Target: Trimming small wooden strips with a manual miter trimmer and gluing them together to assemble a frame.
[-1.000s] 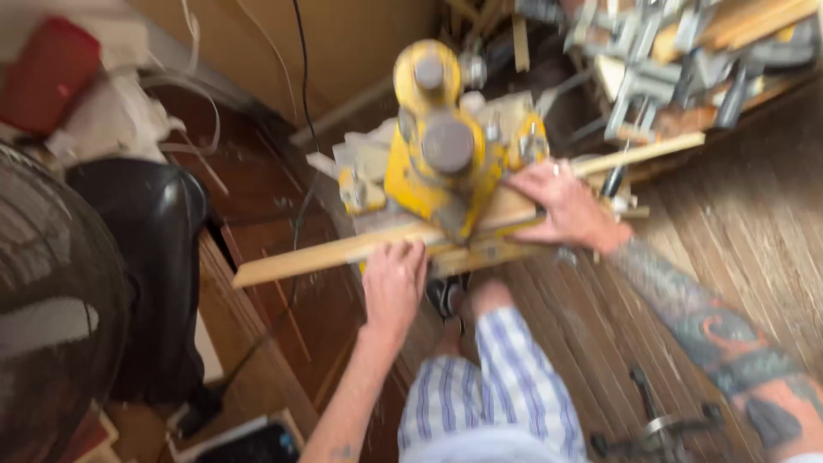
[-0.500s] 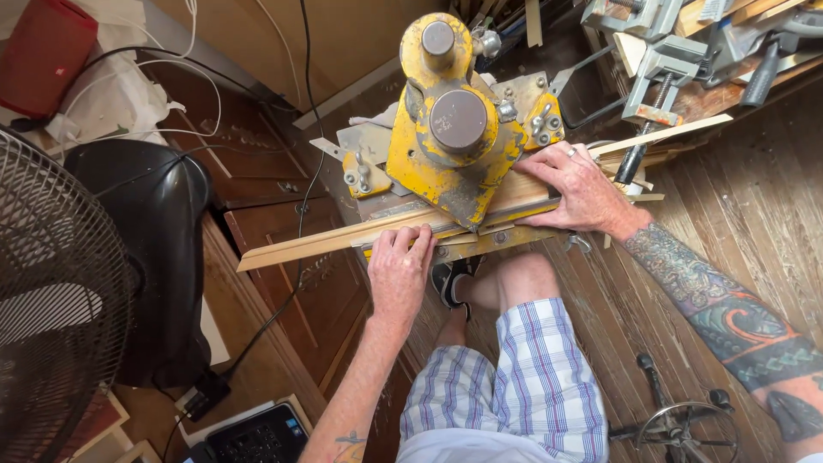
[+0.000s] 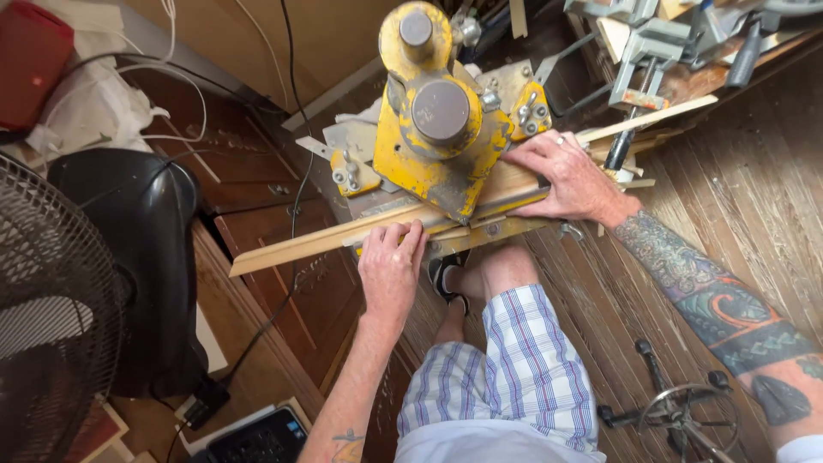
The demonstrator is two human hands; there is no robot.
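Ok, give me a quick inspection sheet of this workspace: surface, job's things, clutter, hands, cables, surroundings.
Surface: grey machine bed, worn, partly covered by the strip.
Job's things: long wood strip lying across the bed under the yellow machine; both ends overhang.
Clutter: metal clamps and wood offcuts piled top right; white bag top left.
Hands: left hand pressing flat on the strip's near edge; right hand pressing flat on the strip beside the machine. Neither grips around it.
Cables: black cable running down from the wall past the bed; white cords over the bag.
Surroundings: fan at left, black bin, plank floor, wheeled metal stand lower right.
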